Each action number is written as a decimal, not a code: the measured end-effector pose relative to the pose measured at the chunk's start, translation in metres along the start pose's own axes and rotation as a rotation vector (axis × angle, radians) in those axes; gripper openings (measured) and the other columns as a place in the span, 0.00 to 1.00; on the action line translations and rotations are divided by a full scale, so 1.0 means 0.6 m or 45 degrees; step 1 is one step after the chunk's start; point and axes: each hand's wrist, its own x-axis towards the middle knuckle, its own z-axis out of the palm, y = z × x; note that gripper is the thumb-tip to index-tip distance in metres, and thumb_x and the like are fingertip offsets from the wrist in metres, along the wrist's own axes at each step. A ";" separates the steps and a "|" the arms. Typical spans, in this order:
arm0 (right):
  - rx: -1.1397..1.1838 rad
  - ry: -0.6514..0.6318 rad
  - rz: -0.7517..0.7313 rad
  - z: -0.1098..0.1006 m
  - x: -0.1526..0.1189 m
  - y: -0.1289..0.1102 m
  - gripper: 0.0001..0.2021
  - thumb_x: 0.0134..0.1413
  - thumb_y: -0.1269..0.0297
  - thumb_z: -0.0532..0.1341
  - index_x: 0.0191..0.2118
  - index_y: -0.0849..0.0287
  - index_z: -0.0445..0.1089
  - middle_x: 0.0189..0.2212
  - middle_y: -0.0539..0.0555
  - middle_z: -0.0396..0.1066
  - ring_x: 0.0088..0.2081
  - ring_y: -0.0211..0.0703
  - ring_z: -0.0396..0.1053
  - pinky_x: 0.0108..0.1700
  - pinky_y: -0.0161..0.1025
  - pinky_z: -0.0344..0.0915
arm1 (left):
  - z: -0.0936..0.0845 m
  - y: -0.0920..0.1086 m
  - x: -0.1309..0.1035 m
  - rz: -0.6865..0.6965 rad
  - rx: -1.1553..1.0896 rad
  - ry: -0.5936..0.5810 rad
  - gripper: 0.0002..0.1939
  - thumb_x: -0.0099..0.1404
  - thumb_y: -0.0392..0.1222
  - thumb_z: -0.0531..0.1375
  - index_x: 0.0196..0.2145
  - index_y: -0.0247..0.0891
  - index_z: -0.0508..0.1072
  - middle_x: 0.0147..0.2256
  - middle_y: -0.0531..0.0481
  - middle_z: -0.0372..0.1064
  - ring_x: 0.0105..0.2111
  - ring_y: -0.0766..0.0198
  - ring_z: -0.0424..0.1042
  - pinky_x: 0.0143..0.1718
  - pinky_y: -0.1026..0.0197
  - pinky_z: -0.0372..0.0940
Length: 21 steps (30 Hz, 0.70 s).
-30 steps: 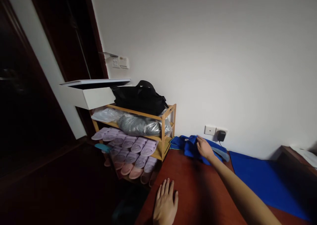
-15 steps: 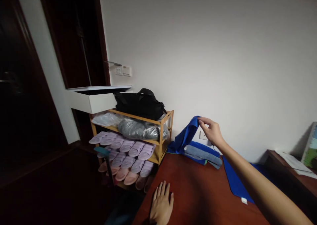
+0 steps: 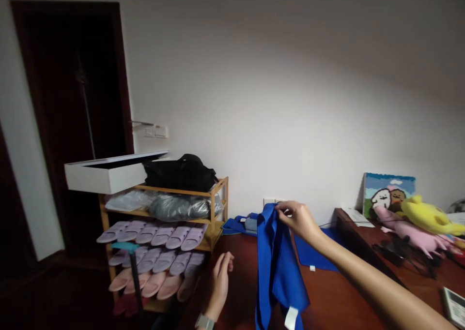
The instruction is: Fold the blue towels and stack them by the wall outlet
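Observation:
My right hand pinches the top edge of a blue cloth and holds it up, so it hangs above the dark red table. A white tag shows at the cloth's lower corner. My left hand is raised off the table, fingers loosely curled, holding nothing, just left of the hanging cloth. More folded blue and grey cloths lie at the table's far edge by the wall.
A wooden shoe rack with several slippers, a black bag and a white box stands left. A blue mat lies on the table. Plush toys and a picture sit at the right. A dark doorway is far left.
My right hand has lifted the blue cloth off the pile and drawn it toward me. My left hand rose off the table. The view swung right and up, showing the toys.

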 end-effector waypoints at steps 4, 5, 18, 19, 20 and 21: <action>0.176 -0.044 0.075 -0.006 -0.052 -0.030 0.11 0.59 0.58 0.61 0.42 0.52 0.81 0.41 0.54 0.82 0.41 0.48 0.79 0.45 0.46 0.77 | 0.022 0.211 -0.047 0.211 -0.419 -0.355 0.23 0.72 0.61 0.55 0.47 0.40 0.75 0.35 0.49 0.76 0.33 0.60 0.74 0.37 0.59 0.71; 0.213 -0.043 0.089 -0.007 -0.065 -0.035 0.12 0.59 0.56 0.62 0.42 0.52 0.81 0.41 0.54 0.82 0.41 0.48 0.79 0.45 0.46 0.77 | 0.030 0.247 -0.059 0.216 -0.392 -0.474 0.22 0.70 0.59 0.58 0.50 0.40 0.74 0.38 0.47 0.77 0.36 0.58 0.76 0.40 0.57 0.72; 0.308 -0.046 0.229 -0.069 -0.167 -0.053 0.17 0.55 0.55 0.65 0.49 0.52 0.79 0.50 0.54 0.79 0.51 0.53 0.76 0.54 0.52 0.74 | 0.079 0.358 -0.087 0.218 -0.438 -0.602 0.19 0.67 0.60 0.61 0.38 0.40 0.74 0.35 0.52 0.74 0.36 0.62 0.73 0.40 0.62 0.69; 0.280 -0.025 0.240 -0.078 -0.174 -0.047 0.17 0.55 0.56 0.65 0.50 0.51 0.78 0.51 0.54 0.79 0.52 0.53 0.75 0.55 0.53 0.74 | 0.073 0.360 -0.083 0.184 -0.453 -0.594 0.19 0.67 0.61 0.60 0.37 0.41 0.72 0.32 0.54 0.71 0.32 0.64 0.72 0.35 0.64 0.68; 0.247 0.002 0.256 -0.090 -0.181 -0.038 0.18 0.55 0.57 0.65 0.51 0.51 0.78 0.52 0.53 0.78 0.54 0.53 0.75 0.56 0.53 0.73 | 0.065 0.359 -0.077 0.128 -0.462 -0.575 0.19 0.67 0.61 0.60 0.37 0.42 0.71 0.29 0.57 0.68 0.27 0.66 0.70 0.29 0.66 0.66; 0.213 0.033 0.277 -0.104 -0.189 -0.027 0.19 0.54 0.58 0.64 0.52 0.50 0.78 0.53 0.53 0.78 0.55 0.54 0.73 0.57 0.53 0.72 | 0.056 0.354 -0.070 0.061 -0.464 -0.547 0.19 0.67 0.62 0.60 0.38 0.43 0.70 0.26 0.59 0.65 0.23 0.68 0.67 0.23 0.67 0.63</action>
